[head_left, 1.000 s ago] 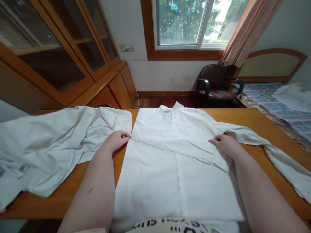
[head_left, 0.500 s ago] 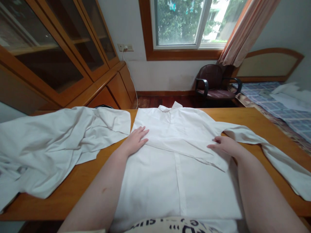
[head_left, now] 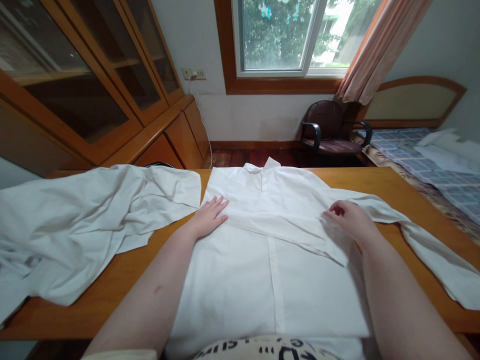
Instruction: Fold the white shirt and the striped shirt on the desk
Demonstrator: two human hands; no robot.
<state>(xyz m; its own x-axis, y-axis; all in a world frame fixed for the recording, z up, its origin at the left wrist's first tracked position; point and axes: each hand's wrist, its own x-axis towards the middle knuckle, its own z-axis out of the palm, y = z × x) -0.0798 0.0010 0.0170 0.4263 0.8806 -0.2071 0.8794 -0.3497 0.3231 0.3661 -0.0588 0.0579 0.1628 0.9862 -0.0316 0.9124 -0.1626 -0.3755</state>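
A white collared shirt [head_left: 270, 280] lies flat on the wooden table [head_left: 123, 270], collar away from me, with one sleeve folded across its chest. My left hand [head_left: 208, 216] rests flat and open on the shirt's left edge, fingers stretched out. My right hand [head_left: 347, 217] sits at the shirt's right side where the other sleeve [head_left: 423, 240] begins, fingers curled and pinching the cloth there. That sleeve trails off to the right over the table.
A second white garment [head_left: 82, 225] lies crumpled on the left half of the table. Beyond the table stand a dark armchair [head_left: 330, 130], a bed with checked cover [head_left: 431, 165], wooden glass-door cabinets [head_left: 93, 90] on the left and a window [head_left: 285, 35].
My left hand went from a closed pinch at the shirt's left edge to lying flat and open on the cloth. My right hand shifted slightly up and curled its fingers.
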